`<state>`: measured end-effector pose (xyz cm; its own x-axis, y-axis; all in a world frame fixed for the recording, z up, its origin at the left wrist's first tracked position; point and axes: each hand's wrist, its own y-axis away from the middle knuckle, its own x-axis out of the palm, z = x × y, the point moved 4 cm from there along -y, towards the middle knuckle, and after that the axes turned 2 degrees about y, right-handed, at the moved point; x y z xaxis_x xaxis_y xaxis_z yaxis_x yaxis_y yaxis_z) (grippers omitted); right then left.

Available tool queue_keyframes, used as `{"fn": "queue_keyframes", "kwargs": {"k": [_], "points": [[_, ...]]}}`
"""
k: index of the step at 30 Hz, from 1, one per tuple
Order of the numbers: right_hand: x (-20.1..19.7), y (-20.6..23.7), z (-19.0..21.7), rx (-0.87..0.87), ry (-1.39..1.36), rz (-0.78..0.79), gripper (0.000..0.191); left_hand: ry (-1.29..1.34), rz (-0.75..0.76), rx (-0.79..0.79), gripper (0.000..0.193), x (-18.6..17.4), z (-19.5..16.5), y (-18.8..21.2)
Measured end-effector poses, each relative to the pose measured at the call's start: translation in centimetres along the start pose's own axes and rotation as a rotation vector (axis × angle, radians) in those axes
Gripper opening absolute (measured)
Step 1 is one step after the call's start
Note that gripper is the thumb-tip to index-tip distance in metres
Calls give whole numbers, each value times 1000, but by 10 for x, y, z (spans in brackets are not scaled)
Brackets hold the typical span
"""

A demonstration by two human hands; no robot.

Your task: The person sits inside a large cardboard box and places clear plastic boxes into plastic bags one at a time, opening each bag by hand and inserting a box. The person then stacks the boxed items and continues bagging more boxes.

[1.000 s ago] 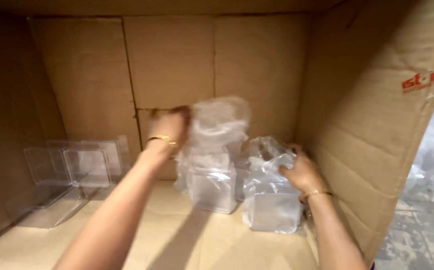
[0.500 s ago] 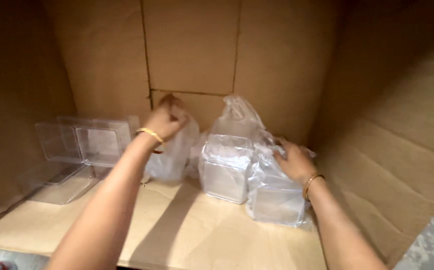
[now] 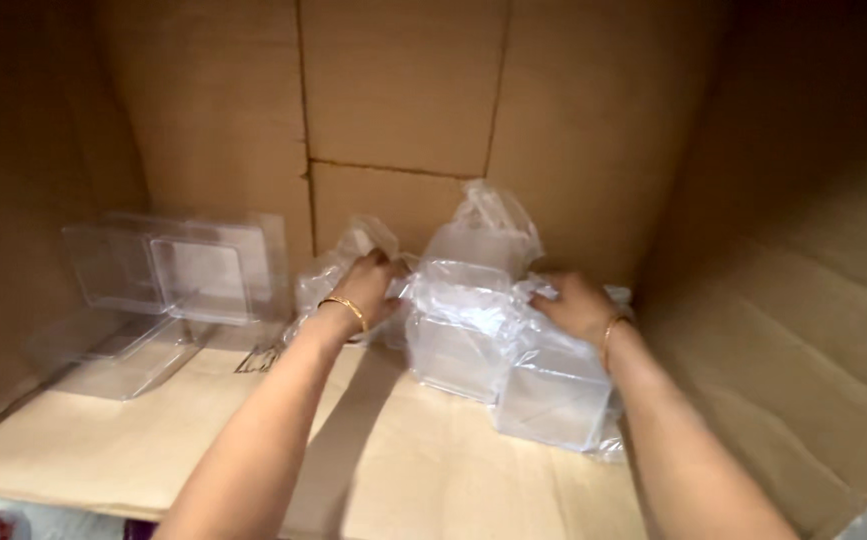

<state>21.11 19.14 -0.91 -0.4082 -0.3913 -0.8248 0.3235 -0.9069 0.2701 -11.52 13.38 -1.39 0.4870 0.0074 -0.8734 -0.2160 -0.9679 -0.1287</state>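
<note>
Inside the large brown cardboard box [image 3: 403, 90], the left hand [image 3: 371, 288] grips a crumpled clear plastic bag [image 3: 338, 270]; the right hand [image 3: 571, 305] seems closed on a bagged clear plastic container [image 3: 548, 395].

carton [image 3: 403, 90]: matt brown corrugated cardboard. boxes [image 3: 458, 345]: clear glossy rigid plastic. bags [image 3: 488, 215]: thin, crinkled transparent plastic film. bangles [image 3: 345, 305]: shiny gold-coloured metal.

Both arms fwd; left grip [image 3: 371, 287] curled, right grip [image 3: 573, 305] palm down, fingers bent.

Bare forearms, thin gold bangle [image 3: 345, 306] on each wrist.
</note>
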Motion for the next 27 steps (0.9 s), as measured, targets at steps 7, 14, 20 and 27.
{"fn": "queue_keyframes", "kwargs": {"k": [7, 14, 20, 27], "points": [[-25, 41, 15, -18, -175, -184, 39, 300, -224, -143, 21, -65, -18, 26], [-50, 144, 30, 79, -637, -425, 18, 350, -382, 2, 20, -153, -76, 70], [-56, 177, 79, -98, -808, -383, 30, 283, -282, 177, 16, -153, -145, 76], [-29, 150, 148, -172, -358, -98, 88, 322, -206, 216, 17, -109, -199, 64]]}}
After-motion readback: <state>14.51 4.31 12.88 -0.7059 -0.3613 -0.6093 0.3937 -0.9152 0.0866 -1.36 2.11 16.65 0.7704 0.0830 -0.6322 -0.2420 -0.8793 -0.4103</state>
